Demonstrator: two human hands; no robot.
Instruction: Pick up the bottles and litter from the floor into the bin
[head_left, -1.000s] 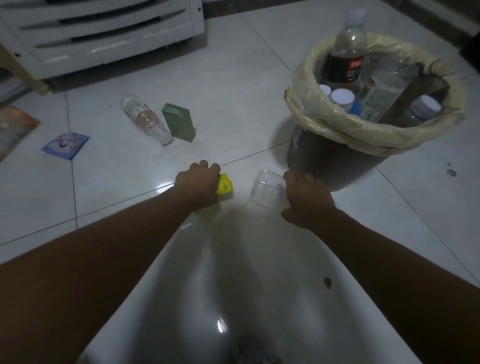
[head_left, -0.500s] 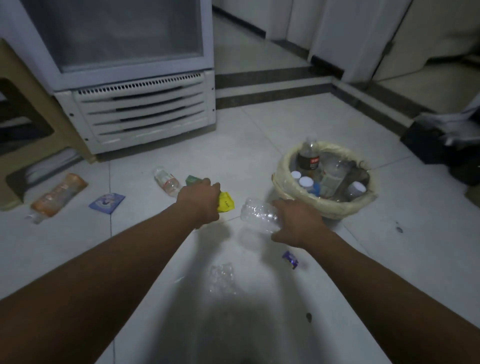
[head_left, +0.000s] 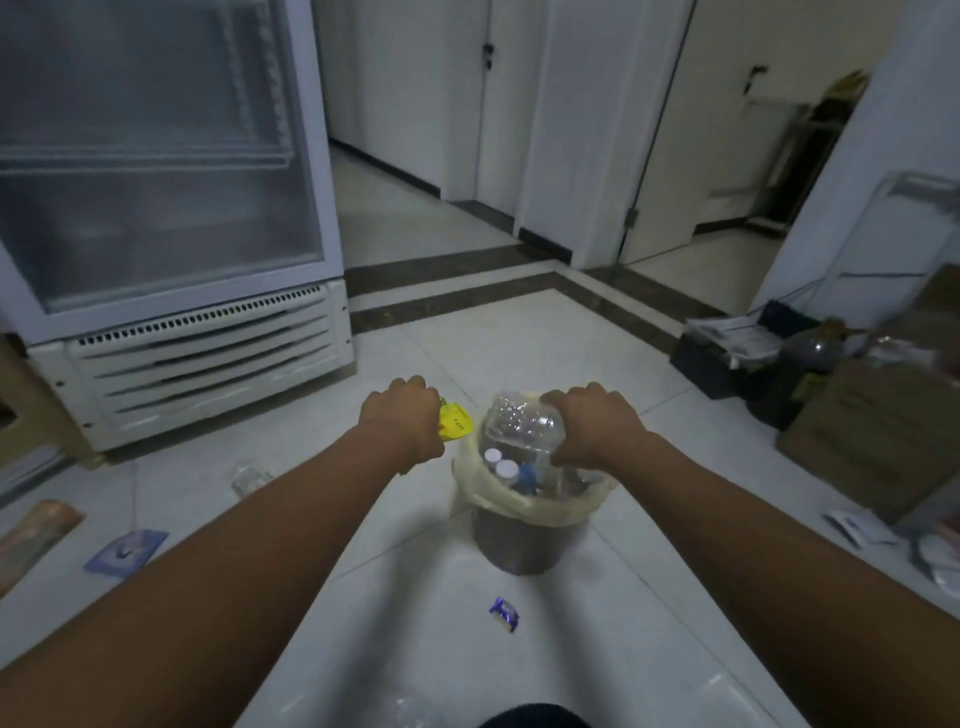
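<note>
My right hand (head_left: 592, 423) grips a clear crumpled plastic bottle (head_left: 517, 423) and holds it right over the bin (head_left: 524, 530), a dark bucket lined with a pale bag and filled with several bottles. My left hand (head_left: 402, 421) is closed on a yellow wrapper (head_left: 456, 423), held in the air just left of the bin's rim. On the floor lie a purple wrapper (head_left: 505, 613) in front of the bin, a clear bottle (head_left: 249, 480) partly hidden behind my left forearm, a blue packet (head_left: 127, 551) and an orange bottle (head_left: 31, 535) at the far left.
A glass-door fridge (head_left: 171, 332) stands at the back left. Cardboard boxes (head_left: 872, 436), a dark crate and papers crowd the right side. Crumpled clear plastic (head_left: 410, 706) lies near my feet. Doors and a dark floor border are beyond.
Both hands rose from the floor with their items. The clear bottle went from beside the bin to above its opening, and the view lifted as I stood up.
</note>
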